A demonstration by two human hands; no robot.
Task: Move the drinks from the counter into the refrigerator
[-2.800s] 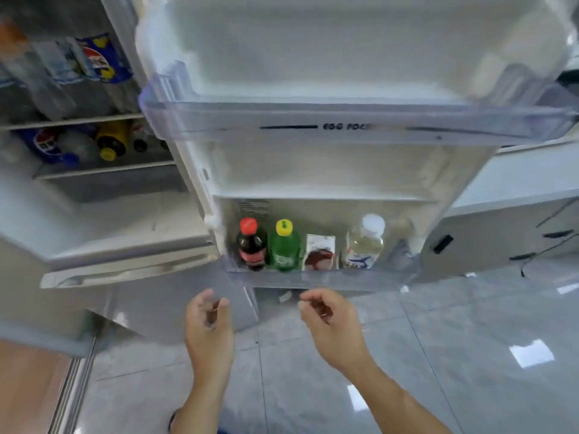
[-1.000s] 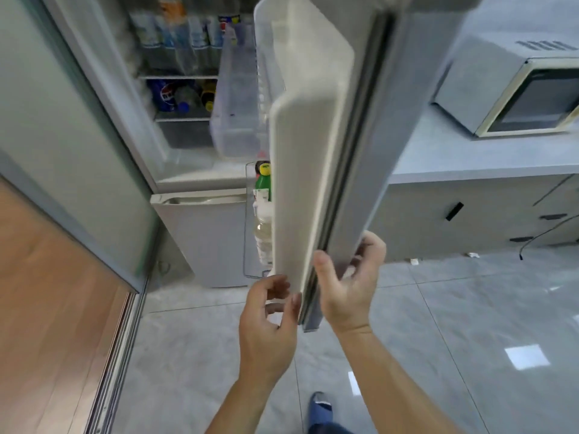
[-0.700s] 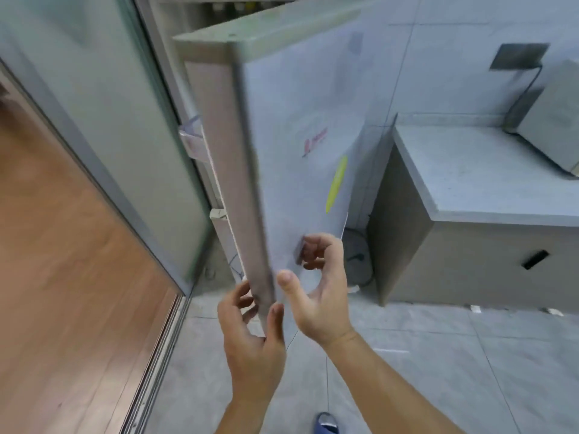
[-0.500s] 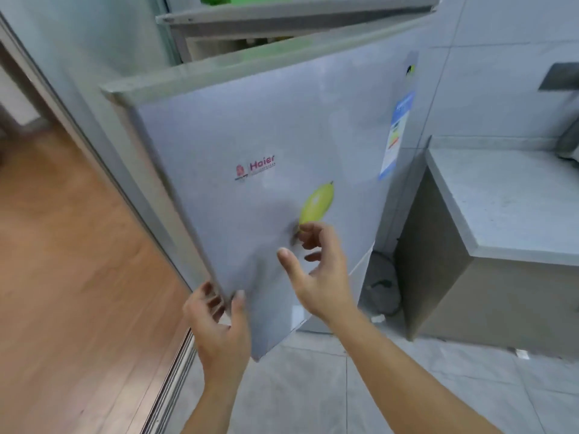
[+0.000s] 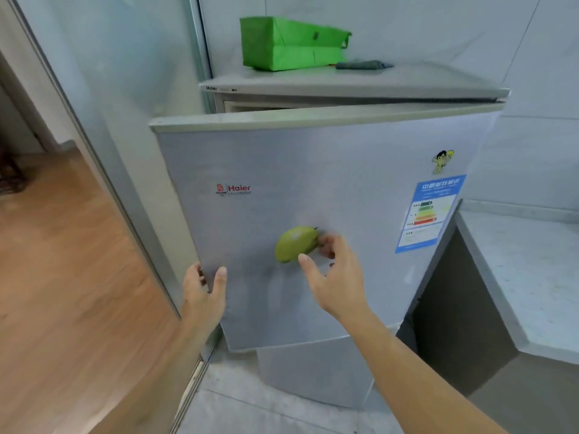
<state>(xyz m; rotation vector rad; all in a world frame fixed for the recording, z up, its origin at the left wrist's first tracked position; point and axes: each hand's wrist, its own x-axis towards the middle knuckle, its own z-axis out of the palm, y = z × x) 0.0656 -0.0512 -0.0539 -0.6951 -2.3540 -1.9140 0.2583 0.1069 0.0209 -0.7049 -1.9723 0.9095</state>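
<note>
The silver Haier refrigerator [image 5: 354,89] fills the middle of the view, its upper door [image 5: 313,183] standing slightly ajar: a dark gap shows between the door's top edge and the cabinet front, wider toward the door's left corner. Below the door's bottom edge the lower compartment front [image 5: 313,371] shows. To the right, a pale stone counter [image 5: 526,277] runs along the wall, and the part of its top in view carries no drinks (none are visible anywhere, since the door hides the refrigerator's inside). To the left, a grey sliding panel [image 5: 103,89] meets a wood floor [image 5: 62,292], and grey floor tiles [image 5: 266,411] lie at the refrigerator's foot.

On the refrigerator's top, near its back left corner, sits a green fabric bag [image 5: 288,45], with a dark folded cloth [image 5: 363,64] just beside it to the right.

On the door face, an energy label [image 5: 429,211] sits by the right edge with a small cartoon sticker [image 5: 441,161] above it, and the brand logo [image 5: 233,189] sits toward the left edge. A green mango-shaped magnet [image 5: 296,244] is stuck near the door's centre.

The left hand [image 5: 202,296] clasps the door's left edge, thumb on the front face and fingers curled round behind. The right hand [image 5: 335,277] is spread, holding nothing, its fingertips at the door face just beside the magnet's right end.
</note>
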